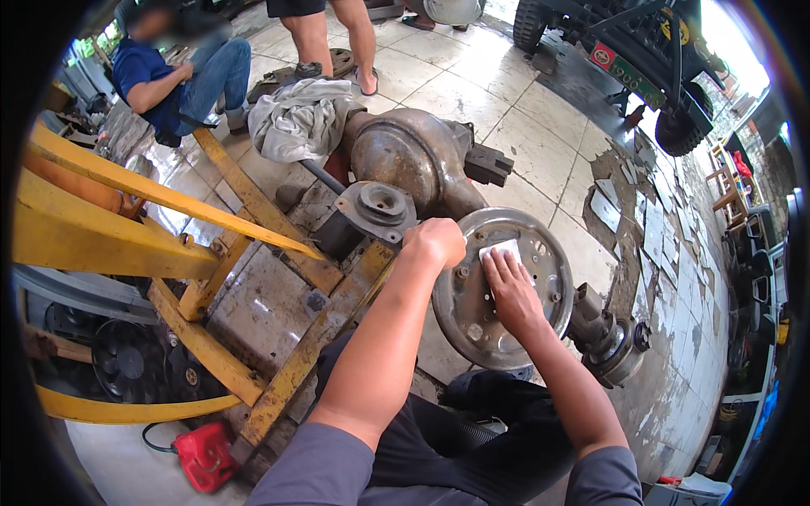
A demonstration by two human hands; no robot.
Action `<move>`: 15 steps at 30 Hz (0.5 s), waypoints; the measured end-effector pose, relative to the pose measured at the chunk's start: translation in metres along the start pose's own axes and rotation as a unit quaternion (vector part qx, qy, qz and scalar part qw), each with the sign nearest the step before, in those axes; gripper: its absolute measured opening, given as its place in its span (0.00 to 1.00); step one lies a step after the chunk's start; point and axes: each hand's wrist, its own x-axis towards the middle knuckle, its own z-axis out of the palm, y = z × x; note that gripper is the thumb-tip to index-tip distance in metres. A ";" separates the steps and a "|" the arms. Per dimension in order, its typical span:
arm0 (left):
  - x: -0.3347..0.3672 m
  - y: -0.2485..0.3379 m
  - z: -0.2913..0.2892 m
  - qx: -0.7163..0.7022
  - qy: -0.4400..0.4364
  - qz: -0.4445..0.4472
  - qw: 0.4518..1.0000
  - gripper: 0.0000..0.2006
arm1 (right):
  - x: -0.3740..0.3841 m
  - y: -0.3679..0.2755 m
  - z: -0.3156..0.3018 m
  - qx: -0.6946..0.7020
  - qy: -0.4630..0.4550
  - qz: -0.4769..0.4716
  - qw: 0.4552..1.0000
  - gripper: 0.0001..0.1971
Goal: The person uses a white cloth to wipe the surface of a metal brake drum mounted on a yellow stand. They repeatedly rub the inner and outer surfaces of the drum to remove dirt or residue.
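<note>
A round, dull metal brake backing plate [530, 333] with a raised rim and several holes stands tilted in front of me. My left hand [436, 243] is closed in a fist at its upper left rim and seems to grip it; the fingertips are hidden. Flat on the upper face of the plate, my right hand [512, 295] presses a small white folded piece [504, 249], sandpaper or cloth, under its fingers. Behind the plate lies a large, stained axle housing [401, 156] with a rounded middle. Close to my left hand is a flanged metal hub [380, 205].
A yellow steel frame [110, 228] fills the left side. A grey rag [304, 118] drapes over the housing's far end. At lower left sits a red container [205, 455]. Another axle end [620, 341] lies right of the plate. Broken tiles [654, 223], a vehicle [624, 51] and other people are beyond.
</note>
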 end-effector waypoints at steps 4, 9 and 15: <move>0.006 -0.006 0.004 0.022 -0.003 0.013 1.000 0.22 | -0.007 -0.004 0.005 0.005 0.004 -0.005 1.000 0.31; 0.016 -0.007 0.011 0.027 0.028 0.034 0.999 0.22 | -0.005 0.003 0.003 0.000 0.010 -0.018 1.000 0.31; 0.019 -0.011 0.011 0.017 0.014 0.021 1.000 0.21 | -0.010 -0.004 0.010 0.009 0.009 -0.002 1.000 0.30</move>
